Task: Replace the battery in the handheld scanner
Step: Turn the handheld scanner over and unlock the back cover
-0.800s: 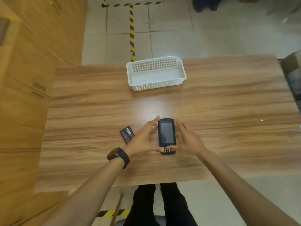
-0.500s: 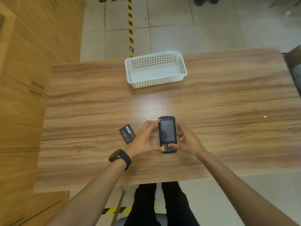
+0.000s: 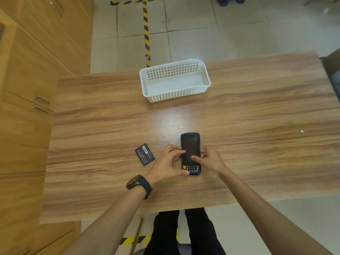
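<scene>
Now the fingers had closed in: where both hands had lain spread and flat alongside the scanner moments earlier, the left hand had curled, its fingertips on the left edge of the dark screen and its thumb at the keypad end. The right hand had folded in likewise, its thumb lying across the lower part of the screen and its fingers tucked against the right side. Both were partly closed round the device, pinching it from either flank rather than wrapped fully about it. Whether it had left the table yet could not be told; it lay face up, keypad toward the person, near the front middle of the wood.

That shift read as a grip being taken, likely to lift and turn the scanner so its back cover could be reached; the swap itself looked not yet begun. A loose battery lay label up just left of the left hand, apart from it. A white basket stood well apart at the far edge, and a dark watch sat on the left wrist.
</scene>
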Demonstrator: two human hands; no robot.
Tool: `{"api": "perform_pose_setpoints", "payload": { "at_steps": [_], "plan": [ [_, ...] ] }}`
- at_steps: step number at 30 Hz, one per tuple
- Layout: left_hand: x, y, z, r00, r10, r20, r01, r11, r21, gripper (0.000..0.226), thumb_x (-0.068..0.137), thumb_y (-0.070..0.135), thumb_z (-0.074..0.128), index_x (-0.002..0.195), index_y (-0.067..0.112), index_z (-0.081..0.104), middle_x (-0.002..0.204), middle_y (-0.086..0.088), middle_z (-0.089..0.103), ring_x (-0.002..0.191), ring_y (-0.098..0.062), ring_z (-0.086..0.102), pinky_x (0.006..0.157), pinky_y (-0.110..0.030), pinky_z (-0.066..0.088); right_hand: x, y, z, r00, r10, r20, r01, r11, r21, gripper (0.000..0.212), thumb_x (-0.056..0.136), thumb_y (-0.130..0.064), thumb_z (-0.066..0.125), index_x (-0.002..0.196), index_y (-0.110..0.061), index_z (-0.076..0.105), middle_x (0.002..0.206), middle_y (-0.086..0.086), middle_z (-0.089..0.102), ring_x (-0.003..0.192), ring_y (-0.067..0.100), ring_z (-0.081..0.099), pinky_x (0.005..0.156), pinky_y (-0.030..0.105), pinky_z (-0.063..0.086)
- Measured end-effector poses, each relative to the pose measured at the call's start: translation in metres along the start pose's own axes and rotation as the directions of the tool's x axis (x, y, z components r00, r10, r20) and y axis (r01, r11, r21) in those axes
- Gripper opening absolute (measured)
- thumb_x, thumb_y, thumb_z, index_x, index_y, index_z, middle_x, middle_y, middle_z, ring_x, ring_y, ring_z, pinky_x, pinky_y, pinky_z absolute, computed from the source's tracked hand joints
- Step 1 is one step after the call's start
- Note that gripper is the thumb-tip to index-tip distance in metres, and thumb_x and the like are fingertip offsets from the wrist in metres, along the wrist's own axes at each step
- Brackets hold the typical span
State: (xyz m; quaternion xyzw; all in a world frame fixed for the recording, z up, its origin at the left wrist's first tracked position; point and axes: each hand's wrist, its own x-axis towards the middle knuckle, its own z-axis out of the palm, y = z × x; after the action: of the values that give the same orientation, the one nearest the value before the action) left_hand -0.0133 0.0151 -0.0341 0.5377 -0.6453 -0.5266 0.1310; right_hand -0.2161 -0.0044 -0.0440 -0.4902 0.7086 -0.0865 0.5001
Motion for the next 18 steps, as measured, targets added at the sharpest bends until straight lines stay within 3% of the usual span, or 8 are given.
{"api": "perform_pose_setpoints", "payload": {
  "at_steps": [2,5,7,9,13,18],
  "plan": [
    [0.003,0.003,0.003,0.999,-0.009,0.044,0.009,1.000,-0.010,0.084,0.072,0.035,0.093,0.144,0.016,0.055,0.141,0.002,0.045,0.129,-0.013,0.055,0.109,-0.023,0.048,-0.004,-0.004,-0.003,0.998,0.038,-0.049,-0.036,0.999,0.034,0.024,0.079,-0.018,0.077,0.094,-0.013,0.058,0.076,-0.008,0.059,0.075,0.013,0.057,0.058,0.021,0.038],
    [0.011,0.010,0.006,0.992,-0.003,0.128,0.003,1.000,0.006,0.089,0.074,0.034,0.091,0.150,0.019,0.047,0.141,0.000,0.045,0.122,-0.013,0.060,0.106,-0.020,0.050,-0.010,-0.005,-0.005,0.988,0.008,-0.152,-0.010,1.000,-0.011,0.030,0.074,-0.015,0.076,0.082,-0.016,0.048,0.081,0.001,0.063,0.077,0.021,0.061,0.059,0.027,0.041],
    [0.017,0.013,0.007,0.990,0.008,0.143,-0.012,1.000,0.025,0.090,0.077,0.027,0.090,0.153,0.020,0.042,0.141,-0.002,0.046,0.119,-0.013,0.061,0.101,-0.009,0.046,-0.014,-0.007,-0.007,0.980,-0.023,-0.200,0.016,0.999,-0.037,0.035,0.071,-0.017,0.076,0.075,-0.019,0.041,0.085,0.009,0.065,0.079,0.026,0.063,0.061,0.033,0.044],
    [0.019,0.014,0.005,0.991,0.013,0.130,-0.017,1.000,0.027,0.090,0.078,0.014,0.087,0.154,0.024,0.039,0.142,-0.001,0.047,0.121,-0.012,0.060,0.102,-0.013,0.047,-0.019,-0.010,-0.008,0.974,-0.052,-0.220,0.039,0.997,-0.067,0.037,0.070,-0.018,0.075,0.072,-0.020,0.039,0.087,0.010,0.062,0.079,0.026,0.061,0.060,0.033,0.042],
    [0.017,0.013,-0.004,0.998,0.021,0.061,-0.021,1.000,-0.003,0.083,0.082,-0.001,0.075,0.152,0.026,0.040,0.144,-0.001,0.051,0.123,-0.012,0.060,0.107,-0.026,0.050,-0.029,-0.023,-0.001,0.966,-0.151,-0.210,0.116,0.978,-0.172,0.030,0.073,-0.019,0.073,0.084,-0.011,0.047,0.091,0.005,0.050,0.078,0.020,0.050,0.063,0.029,0.037],
    [0.013,0.008,-0.022,1.000,0.012,-0.025,-0.014,0.999,-0.047,0.069,0.090,0.001,0.069,0.150,0.022,0.043,0.135,-0.003,0.059,0.116,-0.013,0.066,0.101,-0.027,0.055,-0.034,-0.040,0.017,0.956,-0.229,-0.183,0.199,0.965,-0.170,0.038,0.075,-0.021,0.073,0.097,-0.010,0.045,0.097,0.002,0.045,0.078,0.017,0.048,0.063,0.028,0.037]
  ]
}}
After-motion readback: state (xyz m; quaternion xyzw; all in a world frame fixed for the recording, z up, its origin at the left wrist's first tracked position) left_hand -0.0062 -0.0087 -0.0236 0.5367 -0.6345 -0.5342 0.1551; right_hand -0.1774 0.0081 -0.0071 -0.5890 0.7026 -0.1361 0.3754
